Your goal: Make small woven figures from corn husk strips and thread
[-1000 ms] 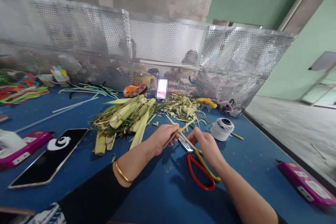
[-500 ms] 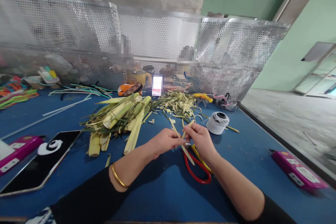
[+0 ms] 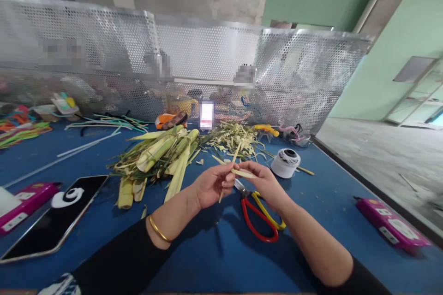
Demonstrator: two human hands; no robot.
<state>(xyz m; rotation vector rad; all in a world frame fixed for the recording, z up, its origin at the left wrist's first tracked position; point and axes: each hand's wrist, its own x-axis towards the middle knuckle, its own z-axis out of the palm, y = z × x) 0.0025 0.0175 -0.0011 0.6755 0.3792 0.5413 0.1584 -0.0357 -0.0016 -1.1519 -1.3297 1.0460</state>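
Turned since the earlier frame, narrow pale-green plant strips (image 3: 244, 174) cross above the flat blue desk (image 3: 204, 258), pinched by the bare left hand (image 3: 209, 187) and right hand (image 3: 266, 183), apparently to keep the crossing from slipping.

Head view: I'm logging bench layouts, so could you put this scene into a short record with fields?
left hand: pinches pale strips
right hand: at the same strips, grip partly hidden
scissors: on the blue table, red and yellow handles towards the person
leaf bundle: beyond the left hand, to its left
shredded pile: right of the leaf bundle
white spool: right of the right hand
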